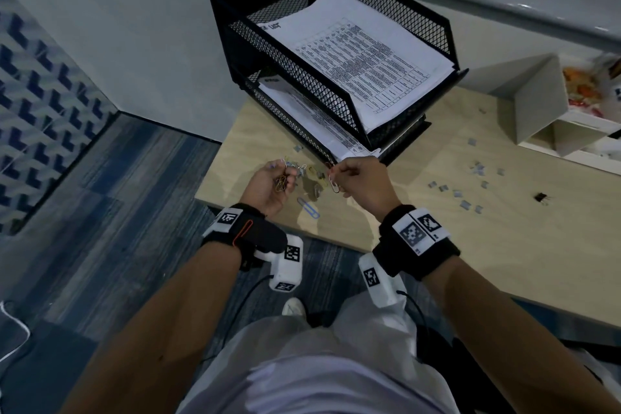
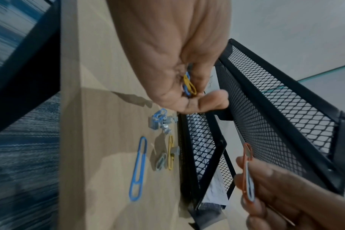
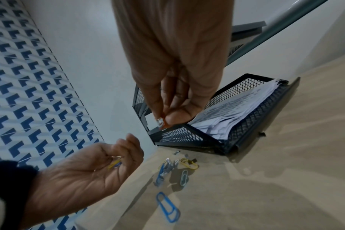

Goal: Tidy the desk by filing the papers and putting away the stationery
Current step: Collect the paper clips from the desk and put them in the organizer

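My left hand (image 1: 280,180) is cupped above the desk's left corner, fingers curled round a few paper clips (image 2: 189,84), yellow and blue ones among them. Just to its right, my right hand (image 1: 337,175) pinches an orange paper clip and a white one (image 2: 248,175) between thumb and fingertips. Below the hands lie a large blue clip (image 1: 309,208), a yellow clip (image 2: 170,154) and a small heap of clips (image 3: 165,168). Printed papers (image 1: 356,54) fill both tiers of the black mesh tray (image 1: 302,67) behind.
Several small grey clips (image 1: 477,171) are scattered over the wooden desk (image 1: 437,228) to the right, with a black binder clip (image 1: 541,197) beyond them. A white organiser box (image 1: 537,97) stands at the far right. An orange clip (image 1: 242,232) is hooked on my left wristband.
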### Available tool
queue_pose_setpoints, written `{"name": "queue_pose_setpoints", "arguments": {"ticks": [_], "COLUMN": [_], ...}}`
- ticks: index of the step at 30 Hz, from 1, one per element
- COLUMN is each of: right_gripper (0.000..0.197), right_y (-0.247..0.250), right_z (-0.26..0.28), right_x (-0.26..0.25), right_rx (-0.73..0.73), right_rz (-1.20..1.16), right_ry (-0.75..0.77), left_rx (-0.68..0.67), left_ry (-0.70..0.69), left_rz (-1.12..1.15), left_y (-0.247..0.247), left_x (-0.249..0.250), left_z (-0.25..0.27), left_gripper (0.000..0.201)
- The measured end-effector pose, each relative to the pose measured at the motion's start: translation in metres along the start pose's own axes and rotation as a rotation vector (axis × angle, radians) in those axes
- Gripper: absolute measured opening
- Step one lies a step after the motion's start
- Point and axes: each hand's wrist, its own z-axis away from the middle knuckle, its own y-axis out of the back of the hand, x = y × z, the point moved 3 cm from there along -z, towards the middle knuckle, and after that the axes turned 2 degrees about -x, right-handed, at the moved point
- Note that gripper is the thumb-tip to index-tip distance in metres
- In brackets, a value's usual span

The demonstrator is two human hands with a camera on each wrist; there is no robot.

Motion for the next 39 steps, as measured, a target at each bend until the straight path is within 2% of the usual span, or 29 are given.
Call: {"name": "queue_pose_setpoints", "arguments": {"ticks": [2,5,6,10,11,13,16,18,21,23,25,27,29,30,32,34,37,39], "right_gripper": [0.011,0.011,0.01,0.01,0.01,0.01,0.01,0.012,0.018,0.023,0.015,0.02,0.025,0.026,0.029,0.03,0.025,0.021], "right_y": [-0.001,-0.001,-0.001,0.0,-0.001,-0.004,-0.017,-0.024,-0.023,-0.028,-0.037,-0.047,-0.054,-0.056,-0.059,-0.059,-0.059,-0.058], "right_z": [0.001,0.0,0.0,0.002,0.002,0.0,-0.002,-0.005,-0.012,-0.014,-0.012,-0.009,-0.008,-0.008,-0.008,-0.009,-0.01,-0.009], "right_x": [-0.002,-0.001,0.0,0.003,0.003,0.0,-0.016,-0.027,-0.023,-0.014,-0.009,-0.006,-0.007,-0.008,-0.007,-0.004,0.002,0.007], "right_rx": [0.005,0.003,-0.003,-0.02,-0.02,-0.023,-0.087,-0.122,-0.045,-0.068,-0.134,-0.174,-0.167,-0.167,-0.171,-0.187,-0.219,-0.218], "right_rz": [0.022,0.035,0.042,0.08,0.081,0.091,0.15,0.159,0.195,0.36,0.505,0.595,0.675,0.701,0.714,0.707,0.662,0.625], "right_ry": [0.032,0.033,0.024,0.007,0.003,0.014,0.07,0.092,0.043,-0.023,-0.112,-0.162,-0.163,-0.158,-0.17,-0.17,-0.128,-0.106], "left_rx": [-0.012,-0.024,-0.039,-0.014,0.002,0.016,-0.015,-0.046,0.021,0.028,0.06,0.098,0.128,0.144,0.204,0.235,0.197,0.21], "left_ry": [0.029,0.02,0.015,0.044,0.061,0.119,0.202,0.229,0.295,0.311,0.288,0.235,0.195,0.162,0.036,-0.11,-0.135,-0.123], "left_rz": [0.038,0.049,0.044,0.015,0.016,0.05,0.032,0.052,0.055,0.005,-0.074,-0.212,-0.379,-0.535,-1.022,-1.448,-1.783,-1.893], "left_y": [0.001,0.003,0.005,0.012,0.012,0.011,0.001,-0.005,0.0,0.009,0.017,0.024,0.027,0.028,0.028,0.023,0.016,0.014], "left_x": [0.0,-0.001,-0.002,-0.006,-0.008,-0.013,-0.021,-0.026,-0.025,-0.017,-0.003,0.014,0.031,0.038,0.05,0.053,0.048,0.045], "left_z": [0.001,0.001,0.0,-0.009,-0.011,-0.014,-0.01,-0.008,-0.008,-0.011,-0.016,-0.021,-0.026,-0.029,-0.031,-0.032,-0.032,-0.032], "left_gripper": [0.03,0.009,0.009,0.022,0.031,0.062,0.072,0.07,0.053,0.056,0.049,0.039,0.038,0.036,0.025,0.03,0.037,0.037]}}
